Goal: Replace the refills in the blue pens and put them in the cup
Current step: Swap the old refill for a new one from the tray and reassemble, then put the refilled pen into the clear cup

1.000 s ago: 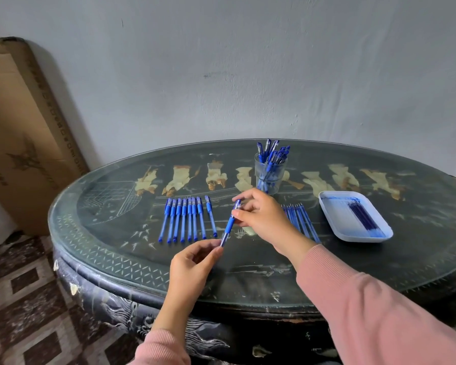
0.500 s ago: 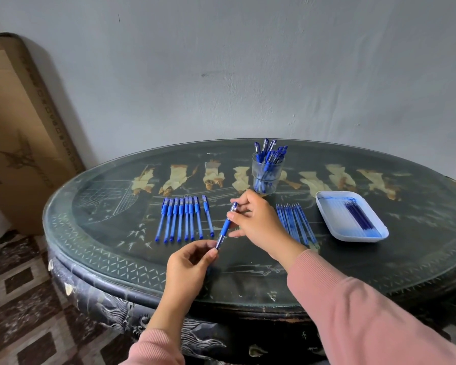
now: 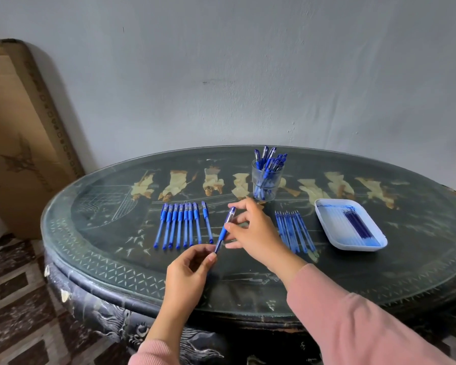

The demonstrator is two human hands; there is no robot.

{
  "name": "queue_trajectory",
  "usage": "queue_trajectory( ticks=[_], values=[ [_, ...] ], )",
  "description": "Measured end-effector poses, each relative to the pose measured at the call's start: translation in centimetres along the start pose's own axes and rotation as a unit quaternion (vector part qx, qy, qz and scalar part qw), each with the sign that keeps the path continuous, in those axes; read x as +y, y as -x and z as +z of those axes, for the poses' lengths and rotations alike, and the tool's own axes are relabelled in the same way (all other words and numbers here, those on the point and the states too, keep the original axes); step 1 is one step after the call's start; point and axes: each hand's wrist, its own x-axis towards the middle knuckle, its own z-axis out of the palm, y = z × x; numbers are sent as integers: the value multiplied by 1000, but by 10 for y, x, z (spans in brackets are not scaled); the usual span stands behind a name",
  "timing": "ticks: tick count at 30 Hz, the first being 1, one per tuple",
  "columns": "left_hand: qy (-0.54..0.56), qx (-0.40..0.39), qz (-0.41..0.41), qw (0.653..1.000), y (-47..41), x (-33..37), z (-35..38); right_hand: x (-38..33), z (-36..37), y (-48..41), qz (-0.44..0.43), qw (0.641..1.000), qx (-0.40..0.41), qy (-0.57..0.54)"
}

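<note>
2 hands hold 1 blue pen (image 3: 224, 230) tilted over the table's (image 3: 116, 259) middle.
Left hand (image 3: 187, 275) pinches its lower tip and right hand (image 3: 253, 233) pinches the barrel. Just behind, a clear cup (image 3: 266, 183) holds many pens upright. At right, a white tray (image 3: 327, 222) holds dark refills (image 3: 357, 225). A pen row (image 3: 181, 225) lies left and loose refills (image 3: 294, 230) lie right. Bare tabletop runs to the near rim.

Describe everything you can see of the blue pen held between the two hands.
The slim blue pen has a clear plastic-looking barrel, a blue grip sleeve and a blue top end. It slants above the dark round table, top end away. The left hand pinches its lower tip; the right hand pinches its barrel.
</note>
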Motion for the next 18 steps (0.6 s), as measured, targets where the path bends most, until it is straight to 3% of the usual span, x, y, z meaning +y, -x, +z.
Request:
queue_trajectory(
  ticks=[5, 7, 12, 15, 18],
  values=[
    [-25, 23, 60, 998, 2, 3, 3, -8, -13, -15, 10, 999, 24, -30],
    [-37, 38, 78, 996, 3, 2, 3, -20, -30, -34, -29, 996, 79, -4],
    [-123, 23, 151, 981, 1, -11, 4, -56, -77, -86, -200, 921, 284, 175],
    [-220, -3, 211, 953, -1, -22, 7, -61, -94, -112, -224, 893, 322, 222],
    [-306, -14, 261, 915, -4, -30, 12, -52, -103, -129, -220, 880, 305, 289]
  ],
)
